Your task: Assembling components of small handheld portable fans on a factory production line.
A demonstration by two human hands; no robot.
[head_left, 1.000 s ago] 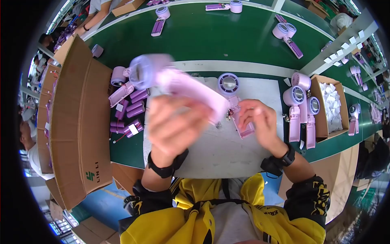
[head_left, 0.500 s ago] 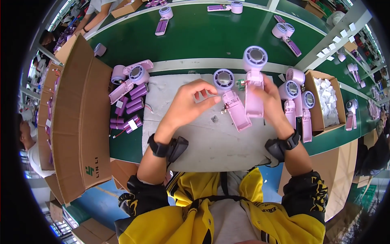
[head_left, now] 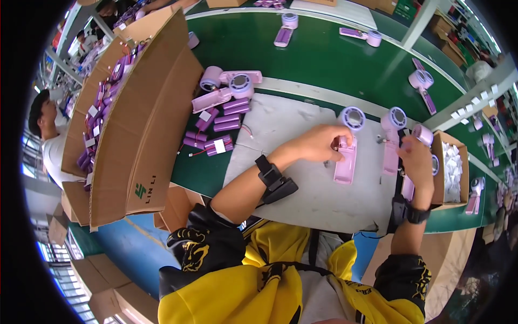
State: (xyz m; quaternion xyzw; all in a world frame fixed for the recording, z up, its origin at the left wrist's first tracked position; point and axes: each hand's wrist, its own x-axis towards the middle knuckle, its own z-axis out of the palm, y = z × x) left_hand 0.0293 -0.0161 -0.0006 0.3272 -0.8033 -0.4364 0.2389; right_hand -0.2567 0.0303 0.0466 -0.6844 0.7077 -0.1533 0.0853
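On the grey mat [head_left: 270, 189] lies a pink handheld fan [head_left: 346, 167] with its handle shell open. My left hand [head_left: 326, 143] pinches the upper handle, below the round lilac head. A second open pink fan [head_left: 390, 154] rests to its right, with small wiring at its neck. Just right of that fan is my right hand [head_left: 419, 164], its fingers curled down among several more fans [head_left: 422, 134]. The hand covers part of these fans, and whatever its fingertips hold is hidden.
Purple battery packs [head_left: 227, 122] and more fan parts [head_left: 240, 85] lie at the left, beside a tall cardboard box [head_left: 135, 135]. A small carton of white slips [head_left: 452, 173] stands at right. Fans lie on the green belt [head_left: 324, 59] beyond a pale rail; a co-worker [head_left: 51, 124] is far left.
My view has swung left. The fan my right hand held now lies on the mat, and that hand has moved right to the other fans. My empty left hand has taken hold of the other open fan.
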